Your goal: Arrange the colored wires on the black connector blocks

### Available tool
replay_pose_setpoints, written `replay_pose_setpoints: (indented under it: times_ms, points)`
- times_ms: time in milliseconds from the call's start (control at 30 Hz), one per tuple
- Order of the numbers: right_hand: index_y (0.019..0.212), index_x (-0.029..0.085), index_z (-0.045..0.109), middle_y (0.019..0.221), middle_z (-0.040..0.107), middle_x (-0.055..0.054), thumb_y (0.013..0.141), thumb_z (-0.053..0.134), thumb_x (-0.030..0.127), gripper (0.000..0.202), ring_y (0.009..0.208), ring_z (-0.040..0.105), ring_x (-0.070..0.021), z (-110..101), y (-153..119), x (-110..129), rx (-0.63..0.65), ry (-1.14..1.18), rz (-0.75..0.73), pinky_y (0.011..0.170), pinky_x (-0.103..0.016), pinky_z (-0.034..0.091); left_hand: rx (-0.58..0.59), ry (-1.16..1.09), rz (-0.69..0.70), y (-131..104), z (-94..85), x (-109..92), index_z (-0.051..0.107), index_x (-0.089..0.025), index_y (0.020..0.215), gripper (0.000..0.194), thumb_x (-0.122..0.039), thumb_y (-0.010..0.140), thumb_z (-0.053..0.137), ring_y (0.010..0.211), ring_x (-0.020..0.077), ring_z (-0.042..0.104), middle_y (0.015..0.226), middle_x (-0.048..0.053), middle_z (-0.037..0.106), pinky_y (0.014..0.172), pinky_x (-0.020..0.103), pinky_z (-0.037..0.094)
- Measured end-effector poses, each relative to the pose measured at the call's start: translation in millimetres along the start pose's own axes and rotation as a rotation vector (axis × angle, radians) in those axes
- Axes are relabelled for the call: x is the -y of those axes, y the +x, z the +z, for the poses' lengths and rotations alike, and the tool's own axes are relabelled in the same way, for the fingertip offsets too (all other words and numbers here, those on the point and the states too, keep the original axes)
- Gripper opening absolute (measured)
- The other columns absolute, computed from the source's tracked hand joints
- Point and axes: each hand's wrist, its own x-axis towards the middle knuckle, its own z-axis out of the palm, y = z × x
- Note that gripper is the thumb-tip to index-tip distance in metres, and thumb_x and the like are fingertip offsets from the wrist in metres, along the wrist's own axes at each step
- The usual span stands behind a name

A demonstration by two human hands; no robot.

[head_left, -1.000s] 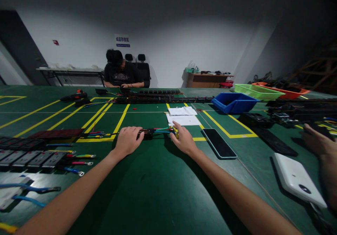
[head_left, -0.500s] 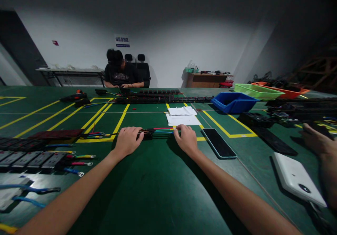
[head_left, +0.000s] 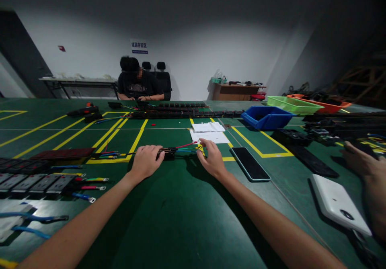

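Where the right hand (head_left: 212,156) stops: thumb and index parted, smallish gap between them. The red wire (head_left: 186,144) runs up to about the index fingertip; can't tell from over here if they actually touch.

Left hand (head_left: 147,162): palm down, thumb and fingers closed over the wire bundle (head_left: 184,150). Looks like a decent hold tbh, though the undersides of the fingers are hidden from me.

Wire bundle: middle of the frame, coming out past the left thumb through a black block (head_left: 169,155) and heading toward the right hand. Red one fans up and away from the blue below.

How it'll handle: light, I'd guess, and springy more than floppy, so a loose end probably flicks back. Insulation might be a bit slick. Black block seems like the stiff part.

Where to grab: imo pin the black block and pinch each wire just short of its tip. Tips are likely the fragile bit, wouldn't yank those.

Phone (head_left: 250,163): right of the right hand, screen up.

Paper (head_left: 211,136): white, just above the right fingertips.

Left edge: socket strip (head_left: 39,182), coloured leads.

Right edge: someone else's hand (head_left: 366,162), white device (head_left: 339,202) below it.

Upper left: co-worker (head_left: 140,86) in black, head down.
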Motion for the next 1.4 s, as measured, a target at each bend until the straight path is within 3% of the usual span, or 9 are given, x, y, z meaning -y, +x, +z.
replay_pose_setpoints:
  times_ms: [133,333,533,700,933,1267,1400]
  points:
    - [0.095,0.02,0.063,0.093,0.065,-0.01,0.096,0.05,0.029,0.016,0.091,0.061,-0.0252,0.2,1.1,-0.9,-0.055,-0.081,0.059,0.083,-0.037,0.048,-0.001,0.002,0.004,0.2,0.3,0.3,0.07,-0.015,0.121,0.054,-0.049,0.104,0.032,0.103,0.0283,0.067,0.111,0.013,0.075,0.096,0.049,0.049]
    - [0.086,0.02,0.066,0.081,0.07,-0.007,0.095,0.052,0.029,0.019,0.078,0.062,-0.0234,6.0,0.8,-10.8,0.057,-0.144,0.208,0.071,-0.033,0.046,-0.014,0.016,0.007,0.8,0.8,0.1,0.071,-0.015,0.121,0.053,-0.047,0.103,0.033,0.103,0.03,0.067,0.111,0.013,0.075,0.095,0.05,0.048]
    - [0.1,0.018,0.072,0.094,0.076,-0.01,0.094,0.054,0.028,0.022,0.086,0.068,-0.0244,9.5,0.1,-17.1,0.081,-0.086,0.225,0.079,-0.035,0.051,-0.009,0.015,0.007,0.8,1.4,0.7,0.07,-0.014,0.121,0.054,-0.048,0.103,0.032,0.104,0.0299,0.067,0.113,0.014,0.074,0.096,0.05,0.048]
    - [0.124,0.018,0.064,0.1,0.073,-0.009,0.092,0.052,0.023,0.035,0.088,0.067,-0.023,9.2,1.6,-18.2,0.046,-0.001,0.136,0.082,-0.036,0.052,-0.002,0.008,0.004,0.7,1.6,1.4,0.07,-0.014,0.122,0.055,-0.049,0.104,0.032,0.104,0.029,0.067,0.112,0.013,0.074,0.097,0.049,0.048]
    - [0.102,0.02,0.061,0.086,0.068,-0.006,0.091,0.054,0.024,0.014,0.079,0.064,-0.0226,8.6,0.4,-13.5,0.01,-0.043,0.126,0.071,-0.033,0.05,-0.003,-0.001,0.001,0.5,-0.2,-0.3,0.07,-0.014,0.121,0.054,-0.049,0.103,0.032,0.104,0.0293,0.067,0.112,0.014,0.074,0.097,0.05,0.048]
    - [0.115,0.022,0.063,0.109,0.073,-0.01,0.092,0.051,0.02,0.026,0.103,0.067,-0.0258,6.0,-0.6,-8.2,0.062,-0.035,0.038,0.089,-0.039,0.053,0.009,-0.003,-0.001,0.3,-0.4,-0.1,0.07,-0.015,0.122,0.054,-0.048,0.103,0.031,0.105,0.0292,0.067,0.114,0.014,0.074,0.097,0.049,0.048]
    - [0.122,0.02,0.062,0.108,0.073,-0.01,0.095,0.048,0.02,0.03,0.099,0.068,-0.0253,7.8,-0.9,-8.9,0.034,-0.053,0.077,0.089,-0.039,0.053,-0.002,0.006,0.005,0.3,1.3,1.1,0.069,-0.015,0.122,0.052,-0.047,0.103,0.033,0.104,0.0295,0.066,0.113,0.014,0.074,0.097,0.05,0.046]
